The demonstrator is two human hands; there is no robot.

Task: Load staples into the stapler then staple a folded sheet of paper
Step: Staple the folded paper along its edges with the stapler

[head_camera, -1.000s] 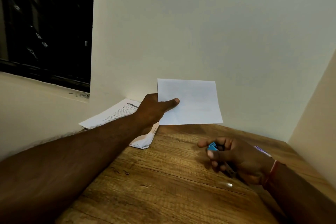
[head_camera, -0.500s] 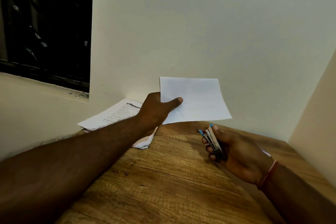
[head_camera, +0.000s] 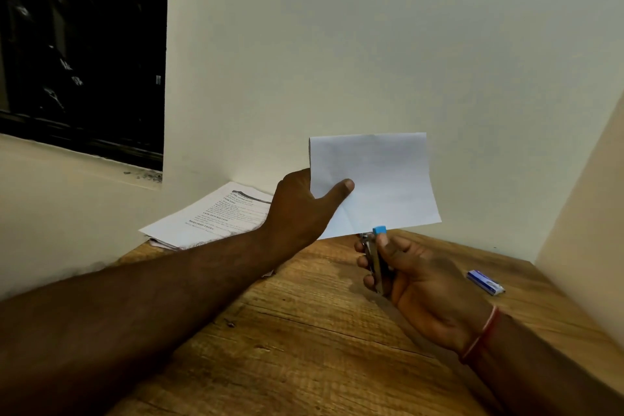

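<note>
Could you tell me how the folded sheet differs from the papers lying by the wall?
The folded blank white sheet is pinched upright in the left hand; the printed white papers lie flat on the wooden table. The folded sheet shows no text; the printed papers carry black text. Both are white paper.

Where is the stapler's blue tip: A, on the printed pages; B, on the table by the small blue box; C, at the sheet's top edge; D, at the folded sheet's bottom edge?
D: the right hand holds the stapler upright, its blue tip at the bottom edge of the folded sheet that the left hand holds up.
</note>
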